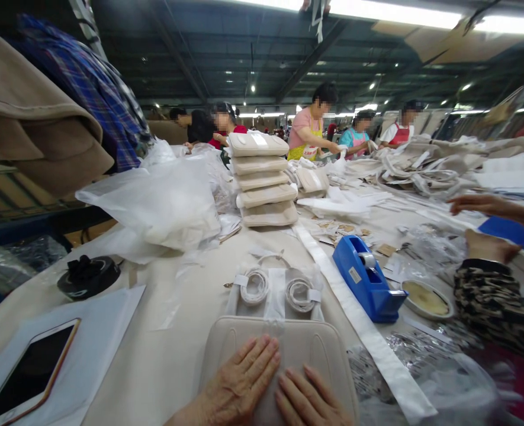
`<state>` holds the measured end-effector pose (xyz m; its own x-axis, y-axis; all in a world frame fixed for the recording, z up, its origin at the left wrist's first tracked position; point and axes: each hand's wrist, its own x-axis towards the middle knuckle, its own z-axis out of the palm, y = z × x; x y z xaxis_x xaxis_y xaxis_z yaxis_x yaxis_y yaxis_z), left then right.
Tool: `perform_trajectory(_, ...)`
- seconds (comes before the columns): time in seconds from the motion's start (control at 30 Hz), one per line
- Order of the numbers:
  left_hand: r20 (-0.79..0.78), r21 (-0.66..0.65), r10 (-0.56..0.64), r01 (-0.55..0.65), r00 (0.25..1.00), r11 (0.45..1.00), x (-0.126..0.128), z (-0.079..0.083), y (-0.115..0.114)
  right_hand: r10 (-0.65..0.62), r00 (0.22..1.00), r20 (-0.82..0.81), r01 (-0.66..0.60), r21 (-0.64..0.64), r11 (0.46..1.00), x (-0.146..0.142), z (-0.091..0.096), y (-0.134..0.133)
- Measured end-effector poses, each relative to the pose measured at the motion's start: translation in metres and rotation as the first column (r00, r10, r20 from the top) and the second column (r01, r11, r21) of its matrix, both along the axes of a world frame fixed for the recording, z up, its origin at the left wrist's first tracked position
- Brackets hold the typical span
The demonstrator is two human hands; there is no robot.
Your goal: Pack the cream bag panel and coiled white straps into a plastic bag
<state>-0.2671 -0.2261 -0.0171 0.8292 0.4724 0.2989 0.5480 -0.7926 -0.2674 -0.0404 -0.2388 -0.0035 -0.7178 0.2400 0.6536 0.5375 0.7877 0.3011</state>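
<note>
Beige padded cover [297, 349] lies on the counter [164, 361] right in front of me, and both my hands press flat on its near end, fingers spread, gripping nothing: left hand [239, 384], right hand [308, 402]. Two coiled white cords [255, 285] sit just beyond it, a blue tape dispenser [366, 278] to the right, a phone [28, 370] at far left.

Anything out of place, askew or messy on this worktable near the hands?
Mostly ordinary clutter. The stack of beige pouches leans, its layers offset rather than squared. Paper scraps lie scattered behind the blue tape dispenser. Both the left hand and right hand lie flat on the beige pouch, nothing damaged.
</note>
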Motion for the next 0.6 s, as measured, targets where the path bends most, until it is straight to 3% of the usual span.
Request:
perform_trajectory(0.2, -0.018, 0.016, 0.04, -0.04, 0.999, 0.999, 0.007, 0.005, -0.002, 0.083, 0.985, -0.153, -0.078, 0.035, 0.996, 0.0, 0.008, 0.005)
perform_trajectory(0.3, -0.024, 0.017, 0.028, -0.028, 0.999, 0.999, 0.014, 0.017, -0.003, 0.092, 0.989, -0.114, -0.089, 0.029, 0.996, -0.001, 0.014, 0.008)
perform_trajectory(0.47, -0.133, 0.027, 0.094, -0.091, 0.987, 0.995, 0.028, 0.04, -0.006, 0.067, 0.977, -0.205, -0.08, -0.054, 0.995, -0.003, 0.032, 0.008)
perform_trajectory(0.53, -0.162, -0.092, 0.101, -0.117, 0.982, 0.989, 0.031, 0.054, -0.009, 0.058, 0.985, -0.165, -0.076, -0.106, 0.991, 0.005, 0.039, 0.002)
perform_trajectory(0.6, -0.186, -0.293, 0.133, -0.184, 0.974, 0.938, 0.034, 0.071, -0.01, 0.092, 0.992, -0.087, -0.102, -0.126, 0.987, 0.018, 0.042, -0.007)
